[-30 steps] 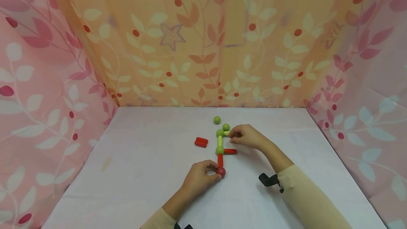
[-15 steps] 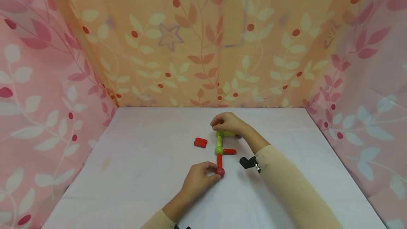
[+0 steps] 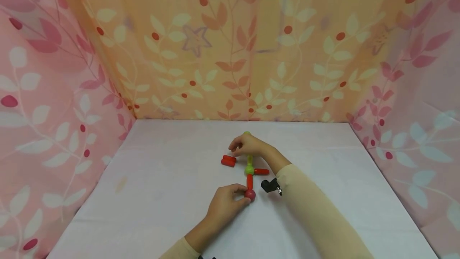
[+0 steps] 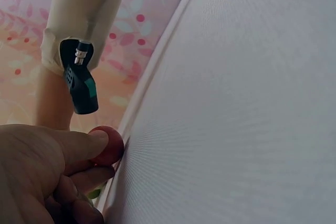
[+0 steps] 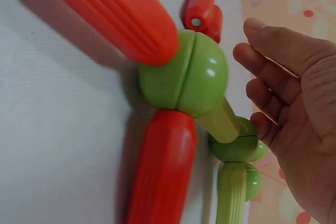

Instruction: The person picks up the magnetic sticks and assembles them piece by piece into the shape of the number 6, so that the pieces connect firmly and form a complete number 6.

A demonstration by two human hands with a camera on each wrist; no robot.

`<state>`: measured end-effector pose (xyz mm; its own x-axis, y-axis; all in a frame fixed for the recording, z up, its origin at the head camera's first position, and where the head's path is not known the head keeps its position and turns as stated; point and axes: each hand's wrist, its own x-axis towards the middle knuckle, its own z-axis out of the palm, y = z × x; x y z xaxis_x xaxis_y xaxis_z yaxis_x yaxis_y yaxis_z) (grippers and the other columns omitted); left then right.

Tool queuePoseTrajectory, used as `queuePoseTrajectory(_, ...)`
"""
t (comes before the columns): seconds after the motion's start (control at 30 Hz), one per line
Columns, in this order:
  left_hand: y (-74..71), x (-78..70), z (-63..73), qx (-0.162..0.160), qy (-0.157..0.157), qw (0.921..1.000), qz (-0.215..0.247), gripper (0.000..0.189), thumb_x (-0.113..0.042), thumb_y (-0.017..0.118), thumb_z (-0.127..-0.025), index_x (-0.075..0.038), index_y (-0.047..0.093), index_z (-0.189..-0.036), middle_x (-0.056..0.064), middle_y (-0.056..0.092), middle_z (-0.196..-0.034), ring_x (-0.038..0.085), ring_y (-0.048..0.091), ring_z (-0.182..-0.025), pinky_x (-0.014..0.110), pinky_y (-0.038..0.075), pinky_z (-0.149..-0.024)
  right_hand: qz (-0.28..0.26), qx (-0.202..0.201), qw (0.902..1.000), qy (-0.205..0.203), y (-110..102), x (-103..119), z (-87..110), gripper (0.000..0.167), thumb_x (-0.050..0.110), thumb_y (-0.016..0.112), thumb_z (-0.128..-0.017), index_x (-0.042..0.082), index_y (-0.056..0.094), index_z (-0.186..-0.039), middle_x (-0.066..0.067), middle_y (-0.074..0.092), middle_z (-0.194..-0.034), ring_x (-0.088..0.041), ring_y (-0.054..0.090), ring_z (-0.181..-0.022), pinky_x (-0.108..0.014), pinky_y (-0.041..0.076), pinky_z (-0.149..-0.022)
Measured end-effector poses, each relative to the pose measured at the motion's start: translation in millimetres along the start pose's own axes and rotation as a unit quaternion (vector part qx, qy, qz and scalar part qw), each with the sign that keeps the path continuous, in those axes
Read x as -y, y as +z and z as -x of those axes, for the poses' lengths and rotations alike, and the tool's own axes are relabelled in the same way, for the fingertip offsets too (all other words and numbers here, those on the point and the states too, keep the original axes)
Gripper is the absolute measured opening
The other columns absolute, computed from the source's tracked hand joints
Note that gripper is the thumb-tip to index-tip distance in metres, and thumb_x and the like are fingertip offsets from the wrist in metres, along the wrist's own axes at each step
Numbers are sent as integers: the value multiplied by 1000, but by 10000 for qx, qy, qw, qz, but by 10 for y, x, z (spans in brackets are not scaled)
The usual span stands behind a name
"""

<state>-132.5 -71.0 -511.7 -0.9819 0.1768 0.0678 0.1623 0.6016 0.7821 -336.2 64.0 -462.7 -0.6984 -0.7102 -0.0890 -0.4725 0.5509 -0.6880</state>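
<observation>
My left hand (image 3: 224, 205) pinches a red ball (image 3: 250, 195) between thumb and finger, low against the tabletop. From that ball a line of toy rods and balls runs away from me: a red rod (image 3: 249, 182), a green ball (image 3: 249, 170) with a red side rod (image 3: 261, 172), then a yellow-green rod (image 3: 249, 160). Over its far end hovers my right hand (image 3: 248, 145), with loosely bent fingers and nothing between them. Its fingertips are close to two loose red rods (image 3: 229, 160). In the right wrist view another green ball (image 5: 233, 145) shows beyond the fingers.
A green ball (image 3: 246, 133) peeks out behind my right hand. All of it lies on a white-covered table (image 3: 161, 163). Patterned cloth (image 3: 194, 51) walls off the back and both sides. Black wrist devices (image 3: 271, 186) hang at the cuffs.
My right hand has left the yellow-green side rod, moved left across the far green balls, and come toward the loose red rods. The left hand keeps its hold on the red ball.
</observation>
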Motion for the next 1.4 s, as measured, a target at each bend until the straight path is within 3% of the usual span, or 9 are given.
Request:
queuePoseTrajectory(0.27, -9, 6, -8, 25, 96, 9999, 28, 27, -37, 74, -74, -33, 66, -100, -25, 62, -91, 1, 54, -104, 36, 41, -93, 121, 305, 9992, 230, 84, -19, -43, 24, 23, 72, -79, 17, 68, -102, 8, 64, -87, -15, 56, -83, -27, 47, -74)
queuePoseTrajectory(0.7, -15, 4, 3, -19, 198, 9998, 54, 27, -34, 74, -75, -30, 67, -100, -24, 63, -91, 0, 54, -101, 35, 42, -91, 62, 457, 9982, 374, 129, -35, -52, 17, 25, 71, -80, 24, 69, -97, 8, 64, -88, -14, 56, -83, -26, 47, -76)
queuePoseTrajectory(1.0, -18, 10, -8, -4, 141, 9999, 61, 27, -36, 74, -75, -32, 66, -100, -25, 62, -91, -1, 54, -100, 35, 42, -91, 124, 537, 9979, 350, 100, -18, -98, 16, 20, 70, -80, 20, 71, -96, 6, 65, -86, -14, 57, -79, -26, 48, -73)
queuePoseTrajectory(1.27, -5, 26, -7, -36, 99, 9999, 102, 25, -36, 75, -74, -35, 66, -97, -26, 61, -90, -1, 54, -99, 36, 43, -90, 401, 230, 9984, 325, -7, 128, -18, 17, 22, 69, -79, 23, 69, -96, 8, 64, -84, -13, 55, -79, -27, 48, -69)
queuePoseTrajectory(1.4, 3, 30, -3, -64, 90, 9999, 112, 25, -37, 74, -74, -36, 66, -97, -26, 61, -90, 0, 54, -99, 37, 43, -90, 638, -2, 9978, 168, -91, 230, 71, 16, 22, 68, -78, 24, 69, -95, 10, 63, -83, -16, 53, -83, -31, 46, -73)
